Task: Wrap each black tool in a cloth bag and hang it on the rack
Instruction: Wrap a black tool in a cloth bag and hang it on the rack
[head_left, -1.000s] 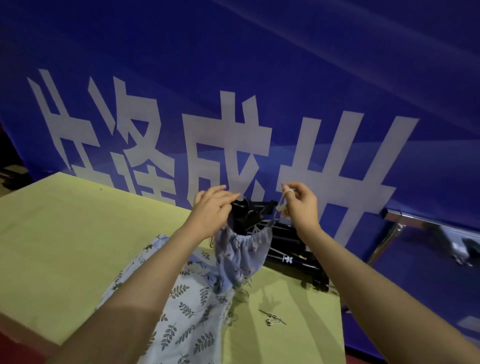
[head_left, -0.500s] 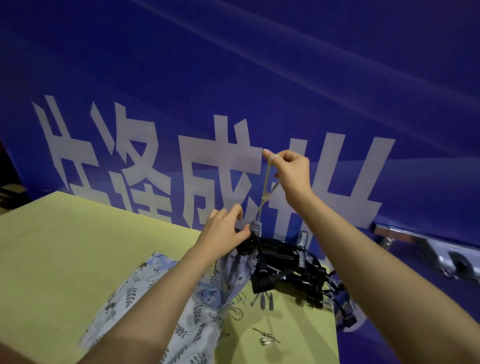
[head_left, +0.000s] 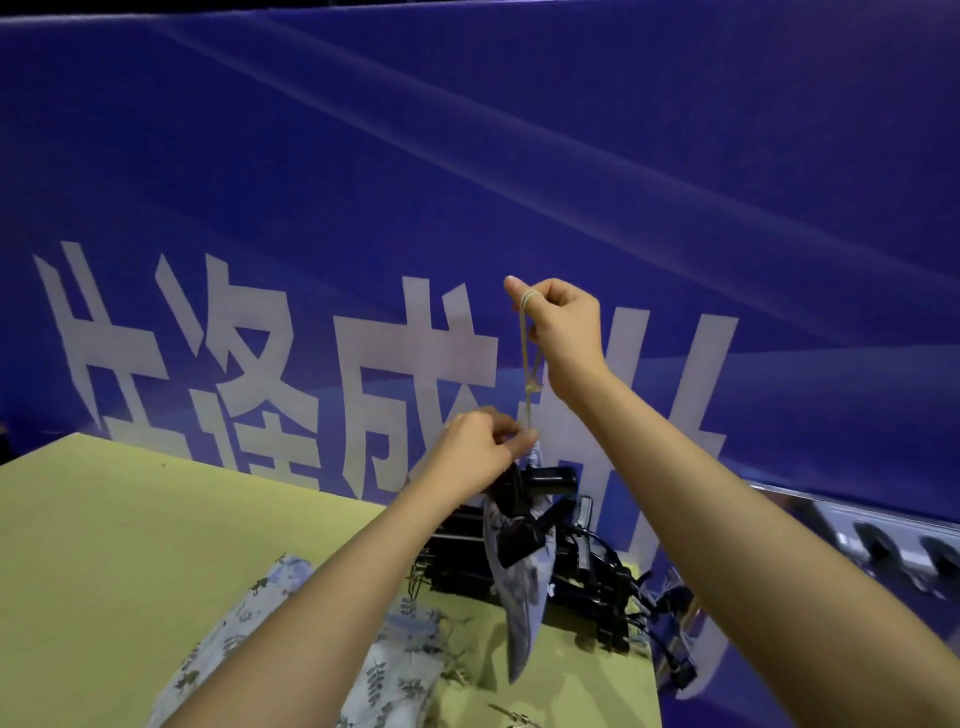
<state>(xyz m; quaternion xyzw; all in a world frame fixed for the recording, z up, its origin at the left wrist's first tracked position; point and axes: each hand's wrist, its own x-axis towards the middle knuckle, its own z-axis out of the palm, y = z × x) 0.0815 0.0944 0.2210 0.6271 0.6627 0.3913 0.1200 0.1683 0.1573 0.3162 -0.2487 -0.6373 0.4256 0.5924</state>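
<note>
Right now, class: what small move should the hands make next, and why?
Probably draw the drawstring further up with the right hand while the left hand pinches the cloth bag's mouth: a black tool pokes out, so the bag isn't closed.

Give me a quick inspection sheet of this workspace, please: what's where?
Surface: yellow-green table, partly covered by leaf-print cloths.
Job's things: cloth bag hangs lifted off the table, black tool poking out its mouth; more black tools piled behind.
Clutter: small metal clip at the table's near edge.
Hands: right hand pulls the drawstring up; left hand pinches the bag's mouth.
Cables: black ones trailing off the table's right edge.
Surroundings: blue banner, metal rack at right.
</note>
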